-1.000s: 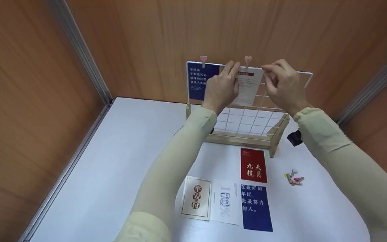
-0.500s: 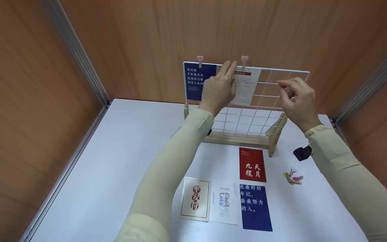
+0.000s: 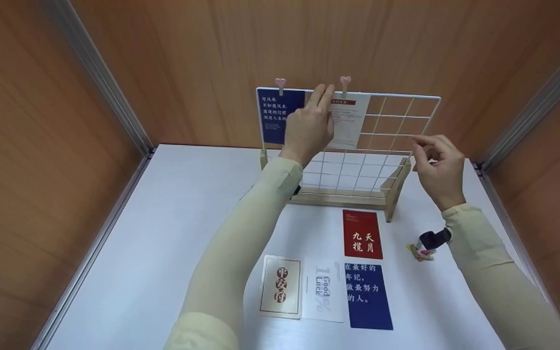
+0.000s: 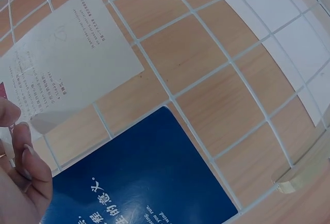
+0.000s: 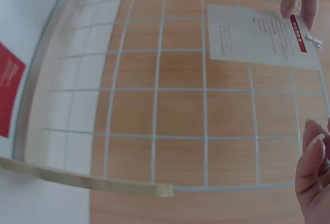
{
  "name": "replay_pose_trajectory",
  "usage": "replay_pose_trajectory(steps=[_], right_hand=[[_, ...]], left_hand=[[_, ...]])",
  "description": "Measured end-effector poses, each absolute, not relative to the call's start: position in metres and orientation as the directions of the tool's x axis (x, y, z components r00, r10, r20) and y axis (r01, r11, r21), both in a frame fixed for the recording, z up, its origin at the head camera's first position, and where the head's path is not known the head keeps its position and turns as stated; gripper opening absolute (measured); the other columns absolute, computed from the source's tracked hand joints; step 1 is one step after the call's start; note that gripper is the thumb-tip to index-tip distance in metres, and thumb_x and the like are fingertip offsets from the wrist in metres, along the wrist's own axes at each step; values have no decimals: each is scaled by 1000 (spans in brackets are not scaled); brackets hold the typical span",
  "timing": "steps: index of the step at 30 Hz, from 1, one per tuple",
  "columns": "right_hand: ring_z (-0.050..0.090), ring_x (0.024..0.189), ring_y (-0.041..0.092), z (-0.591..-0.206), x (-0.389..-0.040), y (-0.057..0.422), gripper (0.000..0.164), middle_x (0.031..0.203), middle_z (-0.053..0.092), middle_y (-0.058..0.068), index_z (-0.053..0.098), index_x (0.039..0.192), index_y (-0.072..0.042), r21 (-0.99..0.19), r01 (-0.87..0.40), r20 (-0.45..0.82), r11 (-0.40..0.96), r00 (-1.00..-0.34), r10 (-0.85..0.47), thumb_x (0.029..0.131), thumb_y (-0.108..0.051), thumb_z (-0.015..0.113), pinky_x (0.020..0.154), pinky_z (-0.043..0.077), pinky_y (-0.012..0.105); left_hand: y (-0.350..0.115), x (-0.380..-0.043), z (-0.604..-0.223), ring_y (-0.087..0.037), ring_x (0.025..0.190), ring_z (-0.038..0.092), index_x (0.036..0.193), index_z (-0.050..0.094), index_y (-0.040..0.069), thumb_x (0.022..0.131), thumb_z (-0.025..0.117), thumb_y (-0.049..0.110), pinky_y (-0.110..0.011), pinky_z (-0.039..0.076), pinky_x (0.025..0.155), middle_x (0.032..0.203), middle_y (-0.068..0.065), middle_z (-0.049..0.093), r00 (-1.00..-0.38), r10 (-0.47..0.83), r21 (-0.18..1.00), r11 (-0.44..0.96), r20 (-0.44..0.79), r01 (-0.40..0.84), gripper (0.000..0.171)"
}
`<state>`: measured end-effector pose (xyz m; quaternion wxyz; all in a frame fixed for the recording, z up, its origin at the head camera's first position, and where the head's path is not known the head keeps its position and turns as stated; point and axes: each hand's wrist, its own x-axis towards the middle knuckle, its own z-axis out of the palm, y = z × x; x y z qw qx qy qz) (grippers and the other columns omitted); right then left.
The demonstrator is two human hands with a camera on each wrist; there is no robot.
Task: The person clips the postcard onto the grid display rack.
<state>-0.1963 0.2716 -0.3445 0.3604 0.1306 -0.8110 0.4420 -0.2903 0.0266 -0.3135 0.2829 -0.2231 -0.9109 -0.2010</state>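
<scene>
A white card [image 3: 349, 124] with a red strip hangs at the top of the white wire grid rack [image 3: 375, 150], under a pink heart clip [image 3: 345, 82]. My left hand [image 3: 309, 129] pinches this card by its upper left corner, thumb in front, as the right wrist view shows. Left of it hangs a blue card [image 3: 275, 114] under another pink heart clip [image 3: 280, 85], partly hidden by the left hand. My right hand [image 3: 441, 167] is off the rack's right end with fingers loosely bent. Nothing shows between its thumb and fingers [image 5: 312, 159].
On the white table [image 3: 173, 218] lie a red card [image 3: 361, 226], a dark blue card [image 3: 368, 306], a white "Good Luck" card [image 3: 321, 301] and a cream card [image 3: 280, 287]. Several small clips [image 3: 421, 253] lie at the right, partly behind the black wrist camera [image 3: 434, 239]. Wooden walls stand around.
My right hand has moved away from the white card's top right corner, down and to the right past the rack. The left hand stays at the card. The head view has shifted slightly.
</scene>
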Motion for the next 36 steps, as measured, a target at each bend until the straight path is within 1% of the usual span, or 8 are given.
replay_pose_trajectory(steps=[3, 7, 11, 16, 20, 28, 32, 36], right_hand=[[54, 57, 5, -355, -193, 272, 17, 92, 61, 20, 68, 107, 13, -654, -511, 677, 558, -724, 132, 94, 8, 58, 52, 44, 10], [54, 56, 5, -385, -201, 286, 17, 97, 63, 15, 69, 107, 9, -692, -472, 637, 546, -755, 154, 95, 4, 60, 50, 44, 11], [55, 55, 7, -412, -207, 300, 16, 96, 64, 9, 72, 106, 4, -711, -431, 600, 556, -784, 158, 95, -1, 61, 48, 43, 12], [54, 54, 7, -433, -206, 311, 14, 93, 64, 7, 72, 104, 3, -722, -384, 548, 576, -826, 136, 95, -1, 62, 47, 43, 13], [55, 54, 7, -449, -202, 318, 14, 93, 64, 8, 72, 103, 3, -728, -334, 494, 599, -861, 120, 94, 0, 61, 47, 44, 14], [56, 52, 8, -471, -196, 331, 14, 93, 63, 13, 72, 102, 4, -746, -262, 411, 612, -904, 114, 93, 2, 62, 45, 43, 15], [57, 53, 9, -479, -192, 335, 14, 95, 63, 11, 71, 103, 4, -750, -227, 368, 621, -923, 107, 93, 3, 62, 46, 45, 16], [57, 54, 9, -485, -187, 338, 14, 99, 63, 15, 70, 104, 6, -756, -201, 326, 623, -941, 91, 93, 3, 62, 47, 46, 16]], left_hand=[[23, -291, -313, -11, 53, 50, 151, 41, 10, 102, 49, 17, -19, 43, 50, 153, -9, 43, -744, 296, 234, 824, 600, 516, 51], [19, -291, -315, -12, 54, 52, 152, 39, 9, 101, 49, 15, -19, 45, 51, 153, -9, 41, -740, 307, 225, 822, 599, 524, 52], [16, -292, -317, -11, 54, 52, 153, 37, 7, 100, 49, 12, -18, 44, 50, 154, -10, 40, -727, 321, 215, 814, 608, 539, 54], [13, -293, -319, -11, 54, 52, 153, 35, 6, 98, 48, 7, -18, 44, 50, 155, -10, 38, -714, 320, 200, 817, 623, 540, 56], [12, -294, -319, -11, 56, 53, 154, 34, 6, 97, 47, 5, -18, 45, 52, 156, -10, 36, -718, 322, 192, 823, 617, 535, 58], [12, -297, -320, -11, 58, 51, 154, 33, 5, 96, 47, 3, -17, 44, 53, 157, -10, 34, -706, 331, 177, 822, 626, 542, 60], [10, -298, -323, -10, 59, 50, 154, 31, 6, 98, 44, 6, -16, 44, 55, 161, -9, 28, -696, 335, 168, 820, 635, 547, 58], [9, -298, -325, -10, 64, 51, 156, 29, 9, 98, 45, 7, -16, 46, 58, 163, -11, 19, -681, 334, 160, 817, 652, 554, 60]])
